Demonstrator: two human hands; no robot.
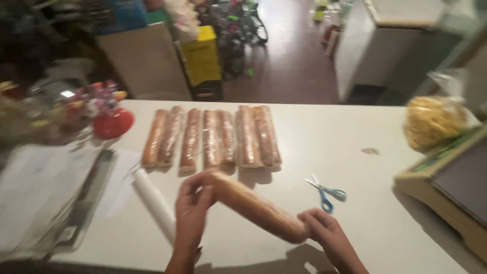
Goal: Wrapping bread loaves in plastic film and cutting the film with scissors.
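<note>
Both hands grip one loaf (256, 205) just in front of the wrapped row (213, 136) — your left hand (193, 208) clasps one end, right hand (324, 233) the other, so hold it level, clear of the scissors (327, 193) beside the row.

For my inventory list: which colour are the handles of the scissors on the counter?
Blue handles on the scissors, seen best in the head view.
</note>
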